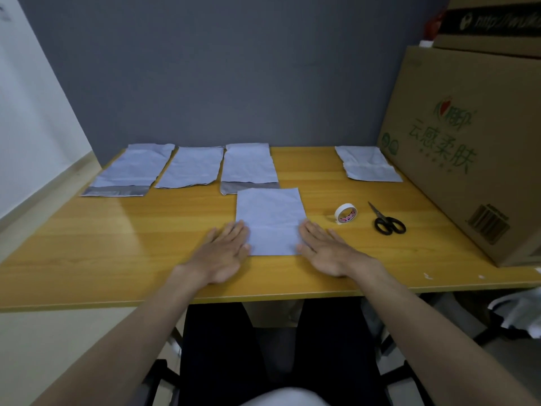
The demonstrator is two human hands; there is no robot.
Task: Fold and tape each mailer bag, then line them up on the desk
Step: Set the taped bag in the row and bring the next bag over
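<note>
Both hands lying flat, fingers straight, gripping nothing: left hand (224,247), right hand (320,247) pressing bag (270,221) edges. Tape (346,213) sitting at 2 o'clock, nearer right.

The large cardboard box (456,148), standing at the right end of the desk (117,244), carries the clearest print. On its side facing the desk, green Chinese characters read 云感柔肤, with a smaller green line beneath them too fine to read. Above those characters sits a red-and-green logo whose characters are blurred. Left of the characters, near the box's lower corner, are two round green symbols, unreadable. Lower right on the same side is a dark barcode-like mark with no legible digits. On top of this box lies a smaller carton (491,22) with a black band bearing white slanted lettering that begins "http://", the rest blurred. The tape roll (346,213), left of the box, has a red-and-dark label inside its core, unreadable.
</note>
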